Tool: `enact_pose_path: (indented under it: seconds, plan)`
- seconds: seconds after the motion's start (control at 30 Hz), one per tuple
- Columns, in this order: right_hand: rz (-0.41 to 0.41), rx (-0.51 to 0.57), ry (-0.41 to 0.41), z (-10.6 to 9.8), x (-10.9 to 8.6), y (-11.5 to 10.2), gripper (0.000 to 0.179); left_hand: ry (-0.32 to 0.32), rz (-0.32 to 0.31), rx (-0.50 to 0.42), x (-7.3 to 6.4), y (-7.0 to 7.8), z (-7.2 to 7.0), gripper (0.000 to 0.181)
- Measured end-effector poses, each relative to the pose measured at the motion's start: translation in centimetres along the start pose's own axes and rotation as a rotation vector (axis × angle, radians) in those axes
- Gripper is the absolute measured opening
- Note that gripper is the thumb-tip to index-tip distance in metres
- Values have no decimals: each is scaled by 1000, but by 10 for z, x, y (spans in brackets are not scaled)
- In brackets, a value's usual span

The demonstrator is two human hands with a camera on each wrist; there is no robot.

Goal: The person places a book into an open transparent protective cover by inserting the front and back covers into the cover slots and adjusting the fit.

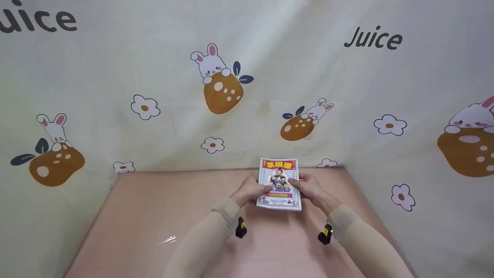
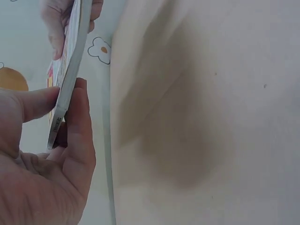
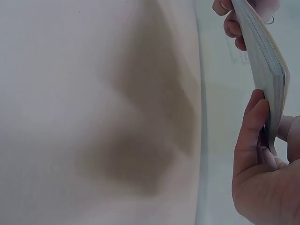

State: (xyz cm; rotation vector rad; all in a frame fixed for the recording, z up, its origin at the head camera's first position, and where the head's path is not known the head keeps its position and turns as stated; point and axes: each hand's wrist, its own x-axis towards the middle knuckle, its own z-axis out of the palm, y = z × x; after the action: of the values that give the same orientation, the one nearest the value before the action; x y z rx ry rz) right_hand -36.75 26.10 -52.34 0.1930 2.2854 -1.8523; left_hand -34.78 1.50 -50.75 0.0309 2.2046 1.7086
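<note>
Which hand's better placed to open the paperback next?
Probably the right hand: its thumb rests on the front cover, on the page-edge side. The left hand grips the paperback by its spine side.

- Book: paper construction; printed cover, smooth in appearance.
- Page edges: stacked paper, finely lined along the block.
- Table surface: smooth covering with a soft sheen; one small glossy highlight at the left. Small specks visible in the left wrist view. Base material cannot be determined.
- Backdrop: flexible printed sheet, mostly matt, softly creased; cloth or plastic cannot be determined.
- Sleeves: soft cloth, matt finish.
- Wrist devices: hard, plastic-like housings.
</note>
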Motion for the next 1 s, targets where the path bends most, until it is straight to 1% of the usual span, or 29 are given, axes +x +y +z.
enact_pose_path:
  seconds: [0.13, 0.23, 0.3, 0.37, 0.5, 0.6, 0.7, 0.77, 0.87, 1.0]
  plan:
    - [21, -32, -55, 6, -3, -4, 50, 17, -26, 49, -3, -9, -7, 47]
    - [34, -61, -96, 10, -4, -7, 56, 23, -32, 63, -5, -17, -12, 47]
    - [25, -78, -106, 14, -4, -9, 56, 31, -35, 66, -6, -21, -16, 45]
    - [8, -94, -89, 20, -3, -12, 51, 40, -29, 66, -7, -24, -21, 42]
    - [-28, -116, -19, 33, -2, -15, 39, 56, -9, 60, -10, -27, -33, 42]
    - [-50, -127, 11, 45, -2, -16, 41, 72, 4, 58, -13, -29, -42, 44]
    - [-63, -134, 23, 57, -1, -17, 45, 98, -11, 66, -17, -32, -51, 47]
    - [-65, -142, 32, 66, -2, -18, 45, 121, -32, 91, -20, -34, -59, 47]
    - [-71, -145, 34, 80, -2, -19, 44, 152, -48, 138, -25, -37, -71, 46]
    - [-80, -148, 8, 97, -2, -21, 45, 192, -60, 185, -32, -44, -86, 45]
